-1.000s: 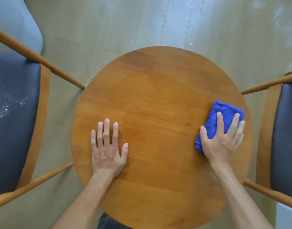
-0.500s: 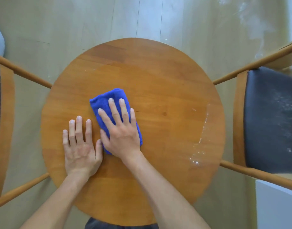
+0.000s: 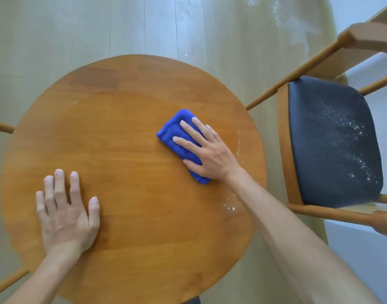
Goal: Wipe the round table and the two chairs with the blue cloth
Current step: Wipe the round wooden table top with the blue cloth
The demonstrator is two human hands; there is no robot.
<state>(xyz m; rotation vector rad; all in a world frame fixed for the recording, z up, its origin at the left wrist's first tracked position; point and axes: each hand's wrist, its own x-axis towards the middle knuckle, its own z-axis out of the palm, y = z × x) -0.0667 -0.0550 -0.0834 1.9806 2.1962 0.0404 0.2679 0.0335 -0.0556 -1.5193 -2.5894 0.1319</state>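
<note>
A round wooden table (image 3: 126, 119) fills the middle of the view. My right hand (image 3: 206, 153) presses flat, fingers straight, on a folded blue cloth (image 3: 174, 137) right of the table's centre. My left hand (image 3: 64, 211) rests flat on the table's near left part, fingers spread. To the right stands a wooden chair with a dark seat (image 3: 332, 141) speckled with white powder. Of the left chair only wooden rails (image 3: 1, 126) show at the frame edge. White powder specks (image 3: 230, 208) lie near the table's right rim.
Pale wooden floor (image 3: 188, 29) surrounds the table, with white dust smears (image 3: 286, 20) at the upper right. A white surface (image 3: 359, 255) sits at the lower right beside the chair.
My right hand slid the blue cloth from beside my left hand to the right side of the table. My left hand stayed planted. The view shifted left.
</note>
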